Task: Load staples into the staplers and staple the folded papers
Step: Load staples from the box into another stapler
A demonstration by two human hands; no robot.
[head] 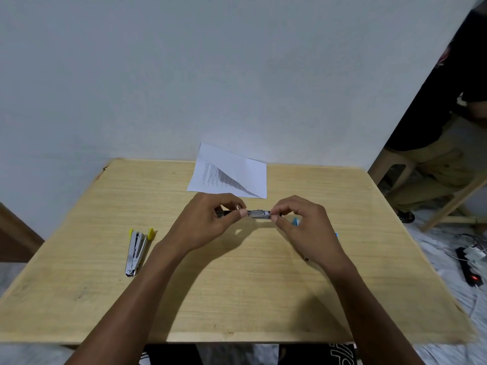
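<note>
Pretty sure this is the loading step. The small dark-and-silver stapler (pixel 259 213) is held just above the middle of the pale wooden worktop (pixel 237 299), pinched from both ends. The left hand (pixel 208 222) has its fingers (pixel 241 212) curled round the dark end, and the right hand (pixel 303 230) pinches the silver end between thumb and fingertips. Can't tell if a staple strip is in the channel, it's too small to see. My guess is the next move is seating the staples and snapping it closed, so a steady left hold and a straight push from the right. The other silver stapler with yellow tips (pixel 138 248) lies splayed open at the left of the worktop, and the folded white printed paper (pixel 229 172) waits at the far edge. Something blue (pixel 296 221) peeks out under the right hand, maybe the staple box.
</note>
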